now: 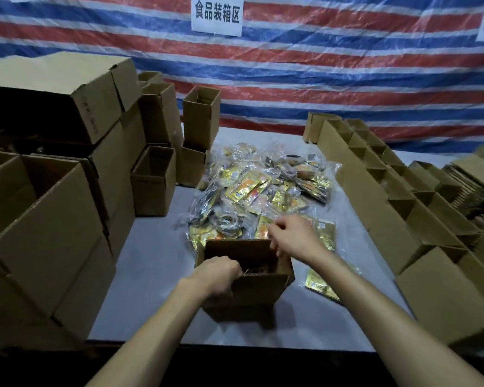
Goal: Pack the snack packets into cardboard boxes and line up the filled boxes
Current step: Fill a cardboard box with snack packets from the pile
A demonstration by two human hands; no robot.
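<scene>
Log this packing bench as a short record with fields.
left hand: grips the near-left rim of the open box
right hand: fingers curled at the box's far-right corner; what it holds is unclear
packet pile: on the table, behind the box
loose packet: right of the box
box row: along the right side
small boxes: stacked at left

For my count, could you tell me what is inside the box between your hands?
Inside the open box, something pale, perhaps packet edges, shows low down. Shadow, the left hand and right hand hide the rest.
</scene>
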